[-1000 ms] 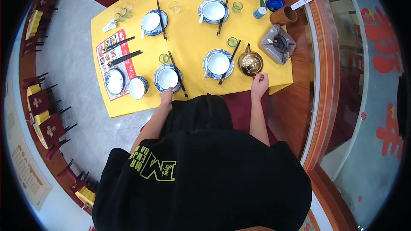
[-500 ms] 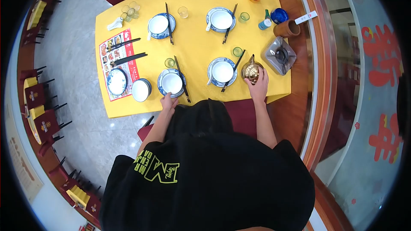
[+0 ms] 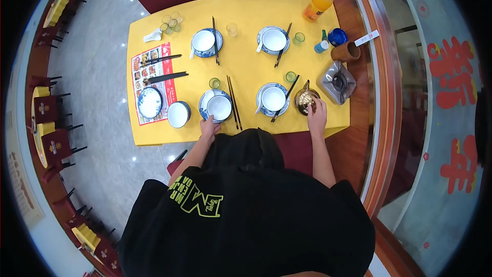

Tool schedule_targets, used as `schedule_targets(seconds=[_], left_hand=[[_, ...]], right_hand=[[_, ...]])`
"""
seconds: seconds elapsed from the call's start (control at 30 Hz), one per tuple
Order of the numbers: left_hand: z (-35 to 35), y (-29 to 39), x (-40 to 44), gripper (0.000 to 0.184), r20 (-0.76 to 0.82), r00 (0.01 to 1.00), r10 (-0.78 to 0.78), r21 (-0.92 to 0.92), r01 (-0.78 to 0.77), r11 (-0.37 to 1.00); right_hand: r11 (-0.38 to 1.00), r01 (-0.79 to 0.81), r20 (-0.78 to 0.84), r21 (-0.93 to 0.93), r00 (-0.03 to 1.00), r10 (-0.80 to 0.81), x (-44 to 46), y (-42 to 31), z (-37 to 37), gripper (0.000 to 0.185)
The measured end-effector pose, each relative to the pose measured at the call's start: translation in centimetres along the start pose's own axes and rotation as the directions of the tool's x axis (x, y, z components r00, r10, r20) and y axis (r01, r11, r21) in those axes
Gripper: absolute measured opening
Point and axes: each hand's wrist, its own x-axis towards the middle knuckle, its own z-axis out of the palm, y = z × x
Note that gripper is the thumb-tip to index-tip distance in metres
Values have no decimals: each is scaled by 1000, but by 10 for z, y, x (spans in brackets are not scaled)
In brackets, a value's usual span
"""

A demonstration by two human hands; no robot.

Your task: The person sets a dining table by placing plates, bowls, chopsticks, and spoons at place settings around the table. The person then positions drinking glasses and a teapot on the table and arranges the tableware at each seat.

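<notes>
Near the front edge, my left hand (image 3: 208,127) pinches the near rim of a white bowl (image 3: 220,108). That bowl sits off-centre on a blue-patterned plate (image 3: 203,102), with a white spoon (image 3: 209,95) behind it. A pair of chopsticks (image 3: 234,103) lies on the cloth right of the plate. My right hand (image 3: 318,115) is closed on the near side of a shiny gold teapot (image 3: 304,97), which stands on the table; my fingers hide its handle. Between my hands is another plate (image 3: 261,106) with a bowl (image 3: 273,98), chopsticks and spoon.
Stacked bowls (image 3: 178,115), stacked plates (image 3: 149,103) and a red menu sheet (image 3: 166,51) are at left. Two more place settings lie at the back. An orange drink bottle (image 3: 319,5), a brown cup (image 3: 346,51) and a stove (image 3: 337,83) line the right side.
The view has shifted, so the table appears lower. The bowl at my left hand has slid rightward on its plate. The chopsticks there have moved off the plate's edge. My right hand stays at the teapot.
</notes>
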Motion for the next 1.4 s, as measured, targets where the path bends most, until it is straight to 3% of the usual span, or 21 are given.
schedule_targets(seconds=[0.17,0.3,0.53,0.6,0.63,0.67,0.73,0.8,0.87,1.0,1.13,1.2,1.33,1.4], left_hand=[[6,8,-17,73,-13,1000,-7,29,7,1000],[4,9,-23,61,29,1000,0,47,-2,999],[2,6,-25,59,24,1000,16,33,-17,999],[-2,2,-18,73,66,997,47,-13,-46,999],[1,2,-19,73,68,997,43,-15,-42,999],[0,1,-21,74,56,997,49,-10,-48,999],[-1,1,-25,74,42,998,49,0,-49,999],[-1,1,-28,75,32,998,52,-6,-52,999],[-1,4,-32,75,40,998,48,-2,-48,999],[-4,7,-33,73,71,996,44,12,-45,999],[-9,6,-32,68,62,997,38,20,-39,999],[-11,7,-35,64,101,994,38,2,-38,999],[-8,10,-34,61,97,995,15,19,-17,1000],[-12,10,-27,60,120,993,-7,31,3,1000]], right_hand=[[996,88,-43,-2,995,-88,2,4,-1,30],[997,75,-29,10,997,-75,5,3,-2,29],[999,17,-5,-47,1000,-17,11,-2,-11,18],[995,61,-46,-74,997,-64,20,-19,-24,18],[992,123,-150,-21,981,-125,26,-32,-27,18],[993,120,-146,-25,982,-122,31,-47,-27,18],[956,279,-287,92,927,-242,43,-92,-21,18],[933,339,-188,118,931,-314,51,-126,8,20],[910,364,14,200,927,-375,55,-155,54,19],[857,489,228,162,826,-515,52,-180,149,19],[843,533,340,79,780,-525,42,-184,193,19],[861,509,523,-23,740,-423,39,-183,197,26],[913,404,517,51,772,-370,34,-169,172,32],[923,269,129,274,941,-313,29,-147,130,38]])
